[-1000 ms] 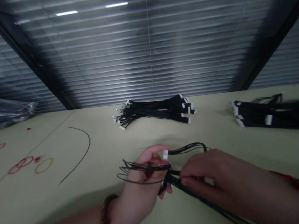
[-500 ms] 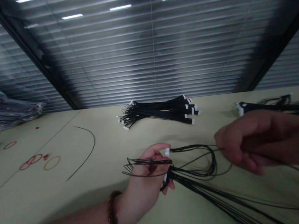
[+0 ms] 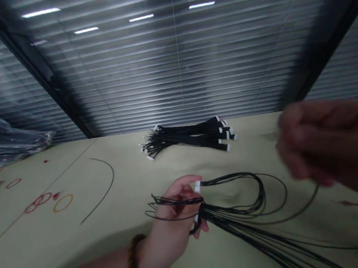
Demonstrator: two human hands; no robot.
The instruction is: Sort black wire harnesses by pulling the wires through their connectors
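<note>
My left hand [image 3: 180, 215], with a beaded bracelet at its wrist, is closed around a black wire harness [image 3: 230, 210]. Two white connectors show at its fingers, the upper one [image 3: 197, 186] beside the thumb. Some wires loop back over the palm, others curve out to the right, and a thick bunch runs down toward the lower right. Raised at the right, my right hand [image 3: 326, 140] is closed and smeared by motion. A single black wire [image 3: 306, 205] bends up from the harness to the underside of that hand; its fingers hide the wire's end.
Behind my hands lies a pile of black wire harnesses [image 3: 191, 136] with white connectors. On the left are a loose black wire [image 3: 113, 175], red rubber bands [image 3: 38, 203] and a yellow one [image 3: 63, 203]. Clear plastic wrapping [image 3: 16, 139] sits by the blinds [image 3: 131, 72].
My right hand has moved up and to the right, drawing the single wire into a wider curve. My left hand keeps its hold on the harness. The view has shifted slightly.
</note>
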